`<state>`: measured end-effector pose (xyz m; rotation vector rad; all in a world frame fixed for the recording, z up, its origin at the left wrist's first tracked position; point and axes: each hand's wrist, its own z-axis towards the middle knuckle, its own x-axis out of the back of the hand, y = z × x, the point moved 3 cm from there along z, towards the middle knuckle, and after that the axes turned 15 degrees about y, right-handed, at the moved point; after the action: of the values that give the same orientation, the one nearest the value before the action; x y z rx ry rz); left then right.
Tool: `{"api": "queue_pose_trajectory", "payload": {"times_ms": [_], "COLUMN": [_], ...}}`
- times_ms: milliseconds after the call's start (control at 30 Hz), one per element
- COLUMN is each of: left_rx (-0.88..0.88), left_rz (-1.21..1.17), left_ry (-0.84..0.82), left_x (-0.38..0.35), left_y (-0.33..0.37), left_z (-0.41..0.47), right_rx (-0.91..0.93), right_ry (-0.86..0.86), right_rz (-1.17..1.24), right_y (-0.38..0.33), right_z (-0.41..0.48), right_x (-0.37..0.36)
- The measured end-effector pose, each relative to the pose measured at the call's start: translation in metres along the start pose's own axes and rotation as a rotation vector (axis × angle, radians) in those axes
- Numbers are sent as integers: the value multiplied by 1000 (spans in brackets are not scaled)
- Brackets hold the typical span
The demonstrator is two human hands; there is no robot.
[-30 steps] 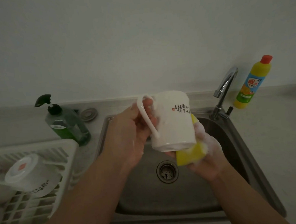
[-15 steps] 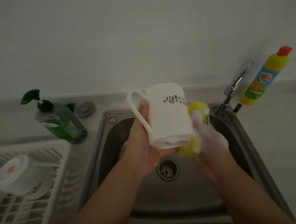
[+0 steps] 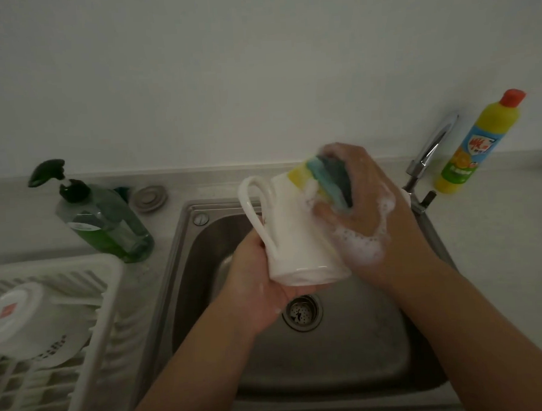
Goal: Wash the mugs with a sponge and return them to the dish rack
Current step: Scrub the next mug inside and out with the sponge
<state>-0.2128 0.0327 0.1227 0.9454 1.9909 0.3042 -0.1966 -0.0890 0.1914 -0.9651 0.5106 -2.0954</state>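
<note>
Mug (image 3: 299, 232), white and tilted, is held above the sink (image 3: 350, 367), its base turned toward the camera and its mouth pointing away and up; its loop handle sticks out on the left. The left hand (image 3: 255, 288) holds the mug at its lower end from beneath, with the top of the hand against the foot of the handle; its fingers wrap round the far side and are mostly hidden. The right hand (image 3: 370, 209), coated in white foam, grips a sponge (image 3: 325, 183) and presses it against the upper right part of the mug near the rim; the sponge shows a yellow layer against the mug, a light blue band, and a dark face under the fingers; foam clings to the mug's wall where the sponge touches it.

Under the mug a round drain (image 3: 302, 312) sits in the steel basin; a chrome faucet (image 3: 430, 153) rises at the sink's far right corner, just beside the right hand; a yellow bottle (image 3: 477, 144) with a red cap stands on the desk (image 3: 501, 249) near the faucet. Left of the sink stands a green pump bottle (image 3: 107, 223) with a black pump head; a grey round stopper (image 3: 150, 197) lies between it and the sink's far left corner. At the lower left sits a white dish rack (image 3: 90, 309); in it a second mug (image 3: 21, 325) lies on its side, base toward the camera, with a small red mark on the base.
</note>
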Motion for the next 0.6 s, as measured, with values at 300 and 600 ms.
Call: {"api": "queue_pose_trajectory", "payload": {"times_ms": [300, 600], "left_rx": [125, 145], "left_rz": [-194, -160], "left_ry": [-269, -238], "left_x": [18, 26], "left_y": [-10, -8], "left_z": [-17, -23], "right_rx": [-189, 21], "right_ry": [-19, -145], "right_rz": [175, -75], "right_y": [-8, -19], "right_z": [-18, -17], "right_x": [2, 17]}}
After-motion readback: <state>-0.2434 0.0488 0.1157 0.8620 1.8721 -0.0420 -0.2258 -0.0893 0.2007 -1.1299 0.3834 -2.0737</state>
